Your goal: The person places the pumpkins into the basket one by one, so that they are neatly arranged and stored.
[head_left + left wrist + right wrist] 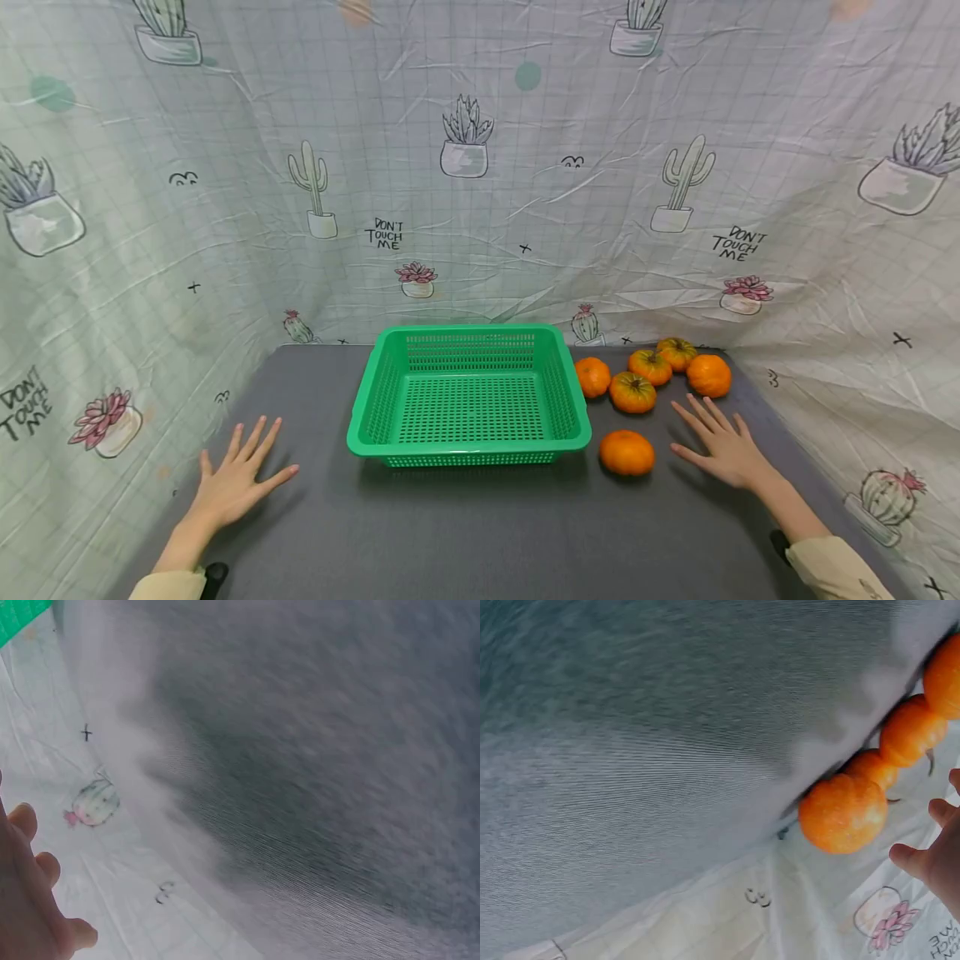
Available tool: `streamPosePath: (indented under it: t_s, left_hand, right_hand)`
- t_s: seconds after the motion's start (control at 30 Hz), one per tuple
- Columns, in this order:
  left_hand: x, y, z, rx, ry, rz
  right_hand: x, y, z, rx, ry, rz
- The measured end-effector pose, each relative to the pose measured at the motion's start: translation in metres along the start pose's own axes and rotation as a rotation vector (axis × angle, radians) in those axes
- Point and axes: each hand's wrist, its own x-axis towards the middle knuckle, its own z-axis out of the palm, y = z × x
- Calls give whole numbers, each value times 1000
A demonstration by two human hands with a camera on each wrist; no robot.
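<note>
My left hand hovers over the left side of the grey table, fingers spread and holding nothing. In the left wrist view, part of the left hand shows at the lower left edge. Over the right side, my right hand is also spread and holds nothing. Just beyond its fingertips sits a mandarin; another mandarin lies to its left. Three small pumpkins with greenish stems, including the front pumpkin, cluster behind. A third mandarin is beside the green plastic basket, between the hands.
The bare inside of the basket shows its slotted floor. A pale cloth printed with cacti hangs behind the grey table and along both sides. Dark bands circle the wrists by the light sleeves.
</note>
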Motion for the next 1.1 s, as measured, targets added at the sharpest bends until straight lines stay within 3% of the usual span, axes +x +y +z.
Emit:
streamPosePath:
  t_s: [0.47,1.1]
  left_hand:
    - [10,20,-1,11,45,67]
    - [26,63,-13,-5,78,166]
  right_hand:
    - [7,-22,-10,-10,49,-77]
    - [17,-51,-20,-45,40,-163]
